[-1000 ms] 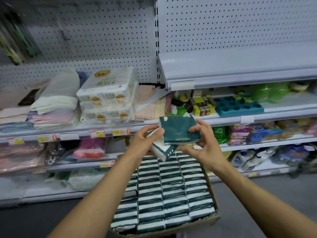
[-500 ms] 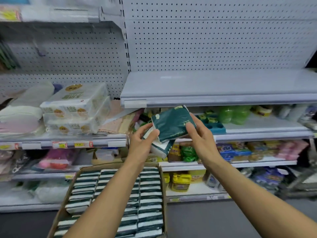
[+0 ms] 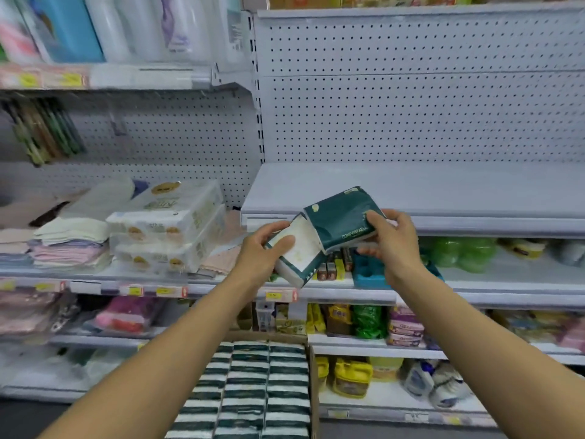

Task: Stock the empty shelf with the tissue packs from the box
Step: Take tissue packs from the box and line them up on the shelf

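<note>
Left hand (image 3: 264, 248) grips white-faced tissue pack (image 3: 296, 256); right hand (image 3: 391, 239) pinches green pack (image 3: 340, 218), both raised level with bare shelf (image 3: 443, 191), ready for placing.

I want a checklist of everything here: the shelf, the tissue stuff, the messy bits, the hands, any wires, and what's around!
Surface: the empty shelf is grey and bare, with pegboard behind it.
Job's things: green tissue pack and white-faced tissue pack held up in front of the shelf edge; box below holds rows of packs.
Clutter: nothing seen on the empty shelf.
Hands: left hand grips the white-faced pack; right hand grips the green pack.
Cables: nothing seen.
Surroundings: folded towels, wrapped tissue bundles, yellow bottles on neighbouring shelves.
</note>
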